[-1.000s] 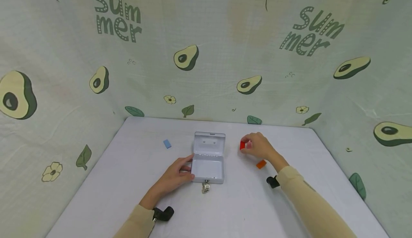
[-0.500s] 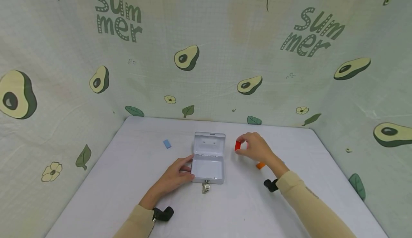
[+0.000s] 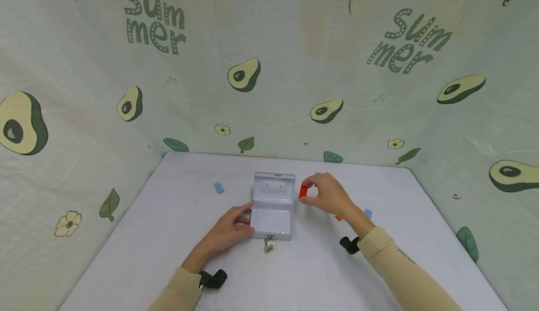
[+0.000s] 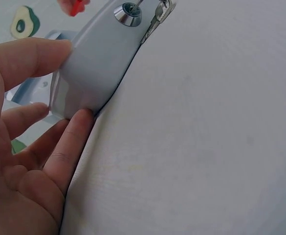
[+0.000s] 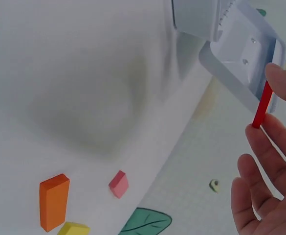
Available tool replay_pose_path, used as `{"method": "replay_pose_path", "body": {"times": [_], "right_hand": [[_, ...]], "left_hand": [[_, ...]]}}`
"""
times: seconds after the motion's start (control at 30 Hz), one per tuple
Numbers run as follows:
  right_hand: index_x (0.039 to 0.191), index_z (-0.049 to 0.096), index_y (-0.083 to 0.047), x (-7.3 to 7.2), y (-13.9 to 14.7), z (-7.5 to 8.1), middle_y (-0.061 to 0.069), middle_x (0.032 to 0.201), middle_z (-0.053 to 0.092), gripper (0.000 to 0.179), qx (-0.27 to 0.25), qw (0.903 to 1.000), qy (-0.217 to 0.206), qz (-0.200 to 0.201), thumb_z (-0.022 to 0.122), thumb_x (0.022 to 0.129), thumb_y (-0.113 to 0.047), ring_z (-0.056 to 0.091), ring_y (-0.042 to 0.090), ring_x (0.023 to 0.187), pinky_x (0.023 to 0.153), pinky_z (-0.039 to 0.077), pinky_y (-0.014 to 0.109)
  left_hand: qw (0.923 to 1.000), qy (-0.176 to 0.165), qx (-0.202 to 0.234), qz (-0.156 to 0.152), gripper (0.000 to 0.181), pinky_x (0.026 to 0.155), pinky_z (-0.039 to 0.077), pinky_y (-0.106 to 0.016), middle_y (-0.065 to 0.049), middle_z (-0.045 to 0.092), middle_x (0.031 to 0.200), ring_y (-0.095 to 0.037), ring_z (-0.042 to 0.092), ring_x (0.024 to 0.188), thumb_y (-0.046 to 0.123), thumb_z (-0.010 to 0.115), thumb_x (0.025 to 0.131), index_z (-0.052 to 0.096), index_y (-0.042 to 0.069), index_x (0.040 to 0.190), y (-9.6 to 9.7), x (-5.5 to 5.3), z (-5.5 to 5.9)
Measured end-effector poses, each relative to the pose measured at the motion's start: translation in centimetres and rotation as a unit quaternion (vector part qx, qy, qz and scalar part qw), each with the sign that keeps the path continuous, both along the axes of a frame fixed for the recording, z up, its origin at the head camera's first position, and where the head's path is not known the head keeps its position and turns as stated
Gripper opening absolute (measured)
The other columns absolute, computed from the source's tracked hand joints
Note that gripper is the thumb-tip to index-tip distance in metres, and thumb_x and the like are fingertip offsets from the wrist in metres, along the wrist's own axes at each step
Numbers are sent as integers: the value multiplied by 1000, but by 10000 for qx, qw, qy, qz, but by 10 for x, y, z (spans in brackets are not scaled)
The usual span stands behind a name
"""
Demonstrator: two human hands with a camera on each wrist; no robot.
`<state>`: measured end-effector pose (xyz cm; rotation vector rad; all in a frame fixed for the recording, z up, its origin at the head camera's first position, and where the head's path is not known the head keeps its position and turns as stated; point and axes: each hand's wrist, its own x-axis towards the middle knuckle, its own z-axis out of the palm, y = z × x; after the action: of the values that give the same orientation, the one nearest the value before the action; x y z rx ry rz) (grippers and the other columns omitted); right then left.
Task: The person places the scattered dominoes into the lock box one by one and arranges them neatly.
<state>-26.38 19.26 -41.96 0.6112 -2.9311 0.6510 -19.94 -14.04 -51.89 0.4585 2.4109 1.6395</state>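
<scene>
Keys of silver metal [image 3: 268, 245] hang at the round lock [image 4: 128, 17] on the front of a pale grey rectangular box [image 3: 272, 220], which stands near the middle of the white worktop [image 3: 303, 273], its hinged lid [image 3: 273, 189] raised. The left hand [image 3: 230, 226] rests loosely spread fingers against the box's left side. Toward the worktop's right edge lie an orange rectangular block [image 5: 54, 203], yellow block [image 5: 74, 229], light blue block [image 3: 368, 213] and small pink block [image 5: 119, 184]. The right hand [image 3: 330, 197], well apart from the left, pinches a flat red rectangular block [image 3: 302, 191] just right of the lid. A flat blue rectangle [image 3: 218, 187] lies toward the far left corner; avocado-printed cloth [image 3: 278, 128] hangs beyond the far edge.
</scene>
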Motion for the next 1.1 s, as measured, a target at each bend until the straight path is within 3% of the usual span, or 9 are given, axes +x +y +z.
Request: {"method": "replay_pose_path", "body": {"times": [0.4, 0.83, 1.1], "right_hand": [[119, 78, -14, 12, -16, 8, 3, 110, 72, 40, -108, 9996, 158, 215, 90, 85, -31, 60, 24, 107, 88, 58, 41], [118, 78, -14, 21, -34, 3, 1, 109, 72, 38, -372, 9983, 172, 408, 91, 85, -27, 62, 25, 105, 87, 57, 41], [120, 77, -16, 25, -52, -4, 4, 113, 72, 39, -596, 9974, -124, 378, 91, 85, -26, 63, 29, 109, 87, 59, 37]], "left_hand": [[9999, -33, -55, 85, 77, 105, 54, -32, -9, 53, 153, -26, 60, 129, 29, 80, 96, 44, 19, 163, 0, 1, 2], [9999, -88, -21, 55, 77, 105, 54, -34, -9, 53, 153, -25, 60, 129, 29, 81, 96, 44, 20, 163, 0, 0, 3], [9998, -145, -29, 149, 76, 106, 55, -36, -8, 54, 152, -24, 60, 128, 28, 81, 95, 45, 22, 162, 1, 1, 1]]}}
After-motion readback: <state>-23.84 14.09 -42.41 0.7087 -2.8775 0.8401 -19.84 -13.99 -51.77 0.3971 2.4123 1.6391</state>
